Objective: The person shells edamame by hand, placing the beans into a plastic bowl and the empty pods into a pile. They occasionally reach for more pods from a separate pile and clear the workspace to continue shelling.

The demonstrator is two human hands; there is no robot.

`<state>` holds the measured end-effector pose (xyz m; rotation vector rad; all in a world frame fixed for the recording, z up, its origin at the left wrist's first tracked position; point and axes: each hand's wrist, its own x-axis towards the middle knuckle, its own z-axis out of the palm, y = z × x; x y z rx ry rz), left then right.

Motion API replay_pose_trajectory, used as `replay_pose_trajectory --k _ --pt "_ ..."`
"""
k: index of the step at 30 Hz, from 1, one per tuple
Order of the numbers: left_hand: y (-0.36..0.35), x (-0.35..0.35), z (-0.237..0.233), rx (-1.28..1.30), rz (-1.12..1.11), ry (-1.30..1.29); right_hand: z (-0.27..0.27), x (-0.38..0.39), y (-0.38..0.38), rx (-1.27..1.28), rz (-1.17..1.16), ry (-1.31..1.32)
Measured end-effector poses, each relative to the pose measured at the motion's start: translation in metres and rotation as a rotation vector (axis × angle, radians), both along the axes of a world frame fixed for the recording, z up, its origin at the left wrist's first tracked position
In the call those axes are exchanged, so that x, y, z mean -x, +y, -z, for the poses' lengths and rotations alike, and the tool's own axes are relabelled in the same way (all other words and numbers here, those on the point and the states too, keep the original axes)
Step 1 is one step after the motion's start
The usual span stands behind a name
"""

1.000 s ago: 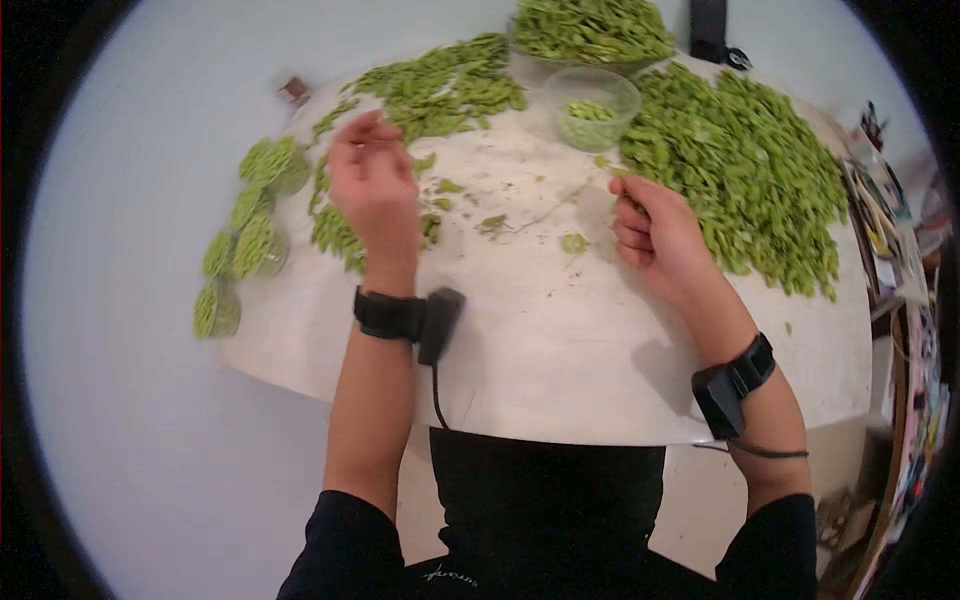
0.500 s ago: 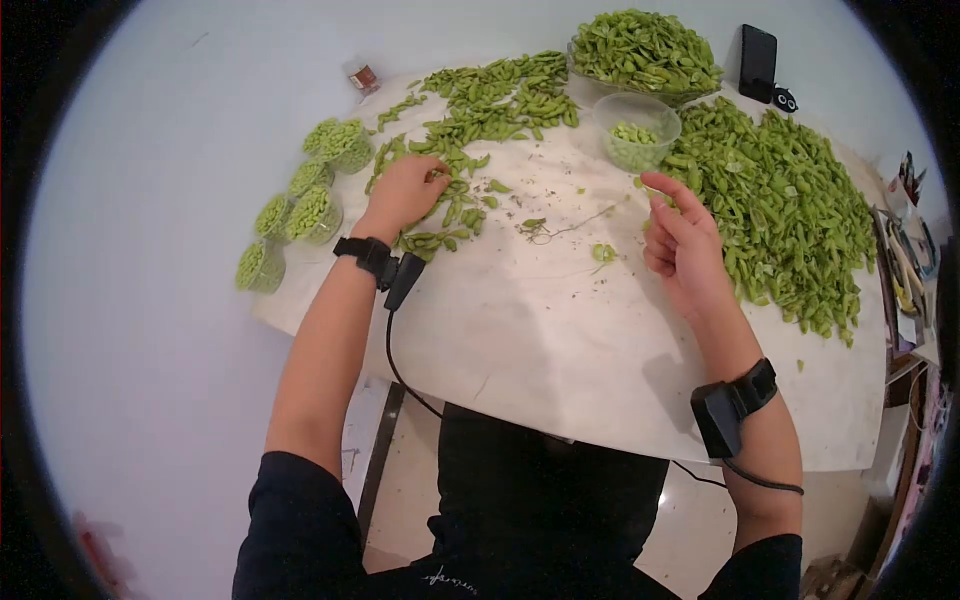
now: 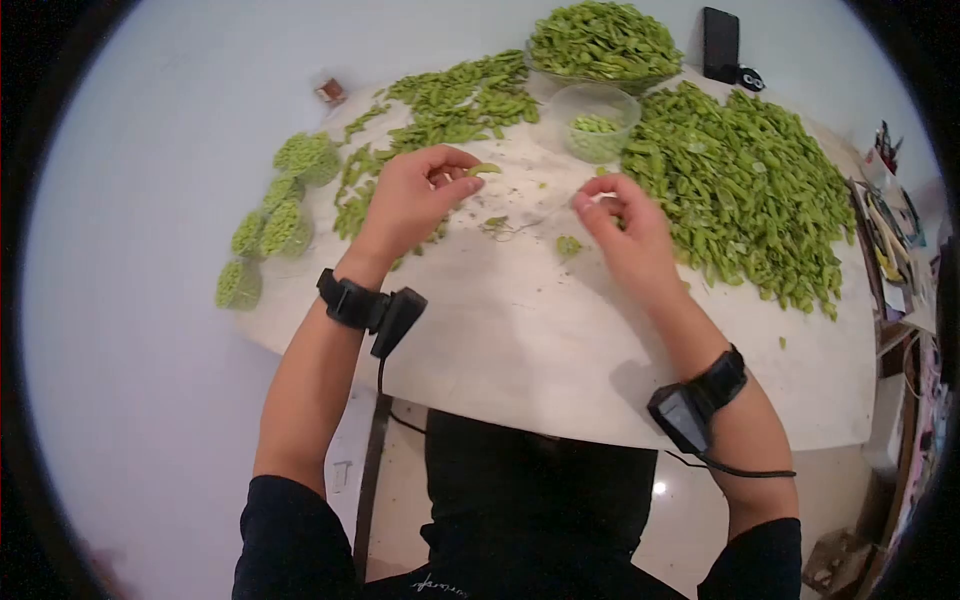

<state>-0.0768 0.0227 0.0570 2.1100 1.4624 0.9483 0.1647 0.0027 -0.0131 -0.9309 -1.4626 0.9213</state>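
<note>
My left hand (image 3: 418, 195) pinches a green soybean pod (image 3: 484, 169) between thumb and fingertips, its free end pointing right. To the right, my right hand (image 3: 628, 228) has its fingers curled and the thumb close to the index finger; anything inside is hidden. Just beyond that hand stands a clear plastic bowl (image 3: 612, 108) partly filled with shelled green beans (image 3: 595, 140). Whole pods (image 3: 460, 105) lie spread past my left hand. A broad heap of green pods or hulls (image 3: 740, 190) sits beside my right hand.
Several clear cups of shelled beans (image 3: 288, 228) line the table's left edge. A heaped bowl of pods (image 3: 605, 45) stands at the back. A black phone (image 3: 720, 45) leans on the wall. Green scraps (image 3: 568, 246) and a thin stem lie mid-table (image 3: 500, 330).
My left hand has lifted off the pods and moved right, now with a pod in its fingertips. My right hand has curled its fingers and moved left. The view has shifted slightly.
</note>
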Motion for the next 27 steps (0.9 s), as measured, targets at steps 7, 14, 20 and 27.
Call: replay_pose_trajectory --k 7,14,20,27 --pt "-0.006 -0.074 0.020 0.108 0.269 -0.172 -0.012 -0.003 -0.009 -0.236 0.219 -0.267" --pt "0.010 -0.084 0.043 -0.144 0.477 -0.023 -0.008 -0.011 0.002 -0.332 0.396 -0.580" --pt "-0.002 -0.091 0.060 -0.197 0.404 -0.192 -0.003 -0.006 0.000 -0.231 0.303 -0.487" --pt "-0.003 -0.077 0.066 -0.154 0.426 -0.185 0.000 -0.003 -0.004 -0.012 0.109 -0.215"
